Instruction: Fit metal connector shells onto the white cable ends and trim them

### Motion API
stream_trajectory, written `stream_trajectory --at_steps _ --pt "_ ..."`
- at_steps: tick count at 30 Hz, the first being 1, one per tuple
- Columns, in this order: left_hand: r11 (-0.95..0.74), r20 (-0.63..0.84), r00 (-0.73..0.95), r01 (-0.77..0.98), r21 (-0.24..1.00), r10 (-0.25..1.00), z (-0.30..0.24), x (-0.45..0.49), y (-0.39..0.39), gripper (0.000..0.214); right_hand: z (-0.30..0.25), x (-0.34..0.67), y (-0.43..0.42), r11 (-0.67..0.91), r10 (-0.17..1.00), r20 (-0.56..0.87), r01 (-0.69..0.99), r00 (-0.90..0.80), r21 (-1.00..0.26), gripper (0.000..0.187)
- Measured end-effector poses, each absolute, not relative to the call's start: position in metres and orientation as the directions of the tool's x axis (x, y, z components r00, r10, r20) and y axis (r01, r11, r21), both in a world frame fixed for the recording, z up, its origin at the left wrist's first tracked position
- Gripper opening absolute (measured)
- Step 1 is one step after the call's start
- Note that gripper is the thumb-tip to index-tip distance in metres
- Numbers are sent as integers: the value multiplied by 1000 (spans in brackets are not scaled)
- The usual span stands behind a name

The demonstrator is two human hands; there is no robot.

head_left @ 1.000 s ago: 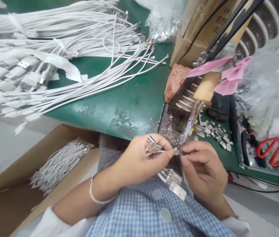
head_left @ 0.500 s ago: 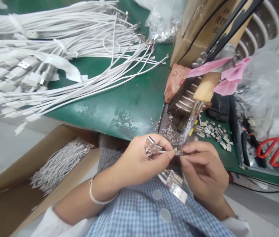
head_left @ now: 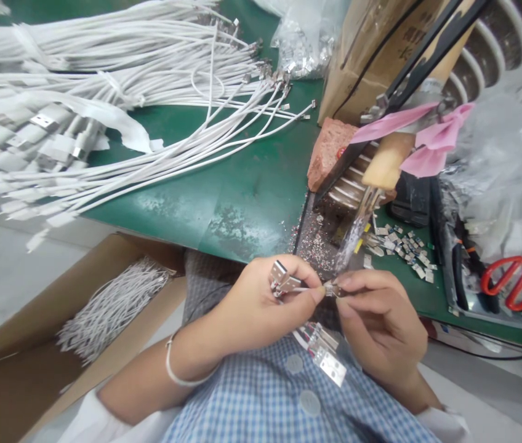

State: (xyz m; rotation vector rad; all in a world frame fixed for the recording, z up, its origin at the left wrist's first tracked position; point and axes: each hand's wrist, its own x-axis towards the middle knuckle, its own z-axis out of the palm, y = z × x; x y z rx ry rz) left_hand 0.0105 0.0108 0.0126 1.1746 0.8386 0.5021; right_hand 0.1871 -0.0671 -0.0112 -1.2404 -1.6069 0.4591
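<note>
Small metal plug [head_left: 330, 288] and white wire [head_left: 302, 290] meet between two pinching hands.

The left hand [head_left: 265, 301] pinches the wire with thumb and finger; the right hand [head_left: 383, 314] pinches the plug, just below the tip of the soldering iron [head_left: 388, 163]. The step seems to be fitting wire to plug, and the next move probably calls for a steady hold near this tip. Farther back, the cardboard box [head_left: 367, 92] carries dark Chinese characters, too small to read surely.

USB plugs [head_left: 280, 269] are shiny metal, brick [head_left: 330, 151] rough/matt, cables [head_left: 164, 67] prob. plastic.
</note>
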Motion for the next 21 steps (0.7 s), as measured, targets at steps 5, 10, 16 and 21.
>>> stream_trajectory --at_steps 5,10,16,21 --pt "303 -292 622 91 949 727 12 8 9 11 -12 191 -72 440 874 486 438 -7 -784 29" --pt "266 -246 616 62 962 748 7 5 3 13 -11 195 -75 476 863 504 400 -42 -783 34" --pt "140 -175 673 107 984 719 -1 2 3 32 -10 199 -81 491 870 483 240 -95 -837 25" --pt "26 -183 789 208 978 586 -3 5 0 21 -8 194 -81 348 938 339 217 -76 -912 9"
